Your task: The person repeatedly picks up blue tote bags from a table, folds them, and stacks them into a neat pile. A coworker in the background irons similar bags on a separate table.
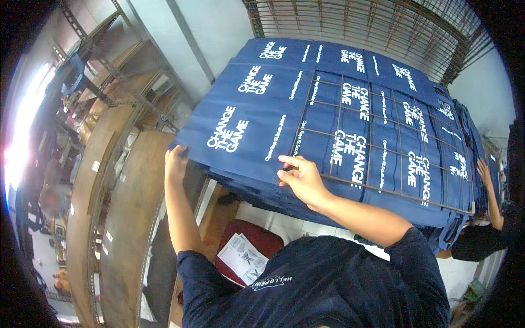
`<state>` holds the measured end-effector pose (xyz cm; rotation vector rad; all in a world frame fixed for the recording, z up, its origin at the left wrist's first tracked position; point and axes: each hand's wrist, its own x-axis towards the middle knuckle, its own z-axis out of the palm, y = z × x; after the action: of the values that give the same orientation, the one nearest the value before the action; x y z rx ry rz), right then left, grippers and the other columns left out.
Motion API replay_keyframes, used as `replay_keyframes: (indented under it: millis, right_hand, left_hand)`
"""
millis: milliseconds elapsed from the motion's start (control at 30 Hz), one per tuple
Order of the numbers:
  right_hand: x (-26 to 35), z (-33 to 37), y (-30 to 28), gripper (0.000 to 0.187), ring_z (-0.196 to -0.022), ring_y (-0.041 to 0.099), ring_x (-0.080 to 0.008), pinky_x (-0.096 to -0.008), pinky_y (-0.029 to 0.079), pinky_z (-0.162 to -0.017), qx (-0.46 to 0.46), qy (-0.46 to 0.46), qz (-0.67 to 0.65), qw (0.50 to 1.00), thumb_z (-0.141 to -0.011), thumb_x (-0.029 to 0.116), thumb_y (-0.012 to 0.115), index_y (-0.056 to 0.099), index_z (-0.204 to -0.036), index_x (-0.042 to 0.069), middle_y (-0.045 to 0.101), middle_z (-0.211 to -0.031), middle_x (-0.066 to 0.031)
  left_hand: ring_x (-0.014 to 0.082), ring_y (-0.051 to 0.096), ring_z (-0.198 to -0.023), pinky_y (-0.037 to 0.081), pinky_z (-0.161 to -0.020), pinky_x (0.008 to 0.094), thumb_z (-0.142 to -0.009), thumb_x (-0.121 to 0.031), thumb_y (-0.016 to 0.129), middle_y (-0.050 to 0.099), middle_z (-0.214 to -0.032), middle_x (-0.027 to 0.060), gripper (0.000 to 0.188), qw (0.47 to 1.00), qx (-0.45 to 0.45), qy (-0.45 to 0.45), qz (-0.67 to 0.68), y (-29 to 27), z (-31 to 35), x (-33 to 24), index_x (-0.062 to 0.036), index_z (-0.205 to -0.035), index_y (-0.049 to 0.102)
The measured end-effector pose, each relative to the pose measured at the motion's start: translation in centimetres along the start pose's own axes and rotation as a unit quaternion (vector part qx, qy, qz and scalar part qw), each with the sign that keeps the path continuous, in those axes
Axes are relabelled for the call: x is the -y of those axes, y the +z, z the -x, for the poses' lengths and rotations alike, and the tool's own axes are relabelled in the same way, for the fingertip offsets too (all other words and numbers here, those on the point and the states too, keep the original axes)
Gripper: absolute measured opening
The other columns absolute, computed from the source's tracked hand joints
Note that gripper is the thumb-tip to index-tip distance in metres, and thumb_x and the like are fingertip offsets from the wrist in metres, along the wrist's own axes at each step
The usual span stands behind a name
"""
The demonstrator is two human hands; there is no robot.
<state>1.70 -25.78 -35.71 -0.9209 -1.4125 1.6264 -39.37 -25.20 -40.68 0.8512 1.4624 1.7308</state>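
Shelving (117,158): far left; brown boards beside perforated metal uprights.
Left hand (175,164): at the near left corner of the blue cloth panel (256,143); fingers bent over the corner, grasping it.
Blue cloth panel: flat, white lettering on top; at the left part of the navy stack (246,188), between both hands.
Printed papers (243,257): lying on a maroon seat (267,235), below the near edge of the stack.
Right hand (299,177): at the panel's near right corner, just beside the wire grid (369,143); thumb and index finger bent toward each other; pinching cloth or merely touching, cannot tell.
Navy stack: many layers, uneven along the near side.
Wire racks (377,24): propped beyond the far edge of the stack.
Wire grid: flat over the right part of the stack, white lettering visible between the bars.
Co-worker's hand (484,174): at the stack's right side, near hanging cloth edges.
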Motion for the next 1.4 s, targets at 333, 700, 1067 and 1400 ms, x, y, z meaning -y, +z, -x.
replay_keyframes:
  millis: [333, 700, 1067, 1400]
  right_hand:
    - [0.3, -1.1, -0.3, 0.033, -0.067, 0.059, -0.0155, -0.0244, 0.048, -0.059, -0.038, -0.011, -0.025, 0.999, -0.080, -0.003, 0.057, 0.052, -0.112, -0.009, 0.045, -0.092, -0.0084]
    - [1.1, 0.5, -1.1, 0.036, -0.064, 0.055, -0.0111, -0.0220, 0.046, -0.056, -0.022, -0.017, -0.043, 0.999, -0.082, 0.007, 0.061, 0.050, -0.115, 0.001, 0.044, -0.090, -0.0056]
    - [4.9, 13.1, -14.3, 0.027, -0.064, 0.048, -0.0064, -0.0207, 0.040, -0.058, -0.141, -0.139, 0.013, 0.980, -0.080, 0.012, 0.063, 0.058, -0.105, 0.002, 0.050, -0.072, 0.0018]
    - [7.0, 20.7, -22.8, 0.017, -0.057, 0.043, -0.0049, -0.0186, 0.035, -0.054, -0.428, -0.186, 0.021, 0.884, -0.084, 0.009, 0.057, 0.057, -0.100, 0.001, 0.048, -0.065, 0.0030]
  left_hand:
    - [0.0107, 0.054, -0.069, 0.039, -0.055, 0.0220, -0.073, -0.003, 0.057, 0.058, -0.087, 0.0038, 0.024, 0.999, -0.017, -0.031, 0.021, 4.7, 1.9, -3.7, -0.0029, -0.097, 0.056]
    - [0.0152, 0.054, -0.085, 0.044, -0.066, 0.0253, -0.077, -0.012, 0.063, 0.054, -0.106, 0.0127, 0.058, 0.991, -0.084, -0.045, -0.097, 4.9, 2.7, -4.2, 0.0013, -0.126, 0.037]
    - [0.0351, 0.046, -0.113, 0.038, -0.095, 0.0418, -0.079, -0.040, 0.064, 0.041, -0.127, 0.0252, 0.072, 0.803, -0.525, 0.105, -0.262, -4.4, 11.3, 11.5, 0.0034, -0.129, 0.034]
    - [0.0383, 0.051, -0.105, 0.040, -0.091, 0.0428, -0.076, -0.035, 0.063, 0.052, -0.113, 0.0273, 0.064, 0.788, 0.347, -0.117, -0.495, 6.0, 33.7, 39.8, 0.0061, -0.120, 0.043]
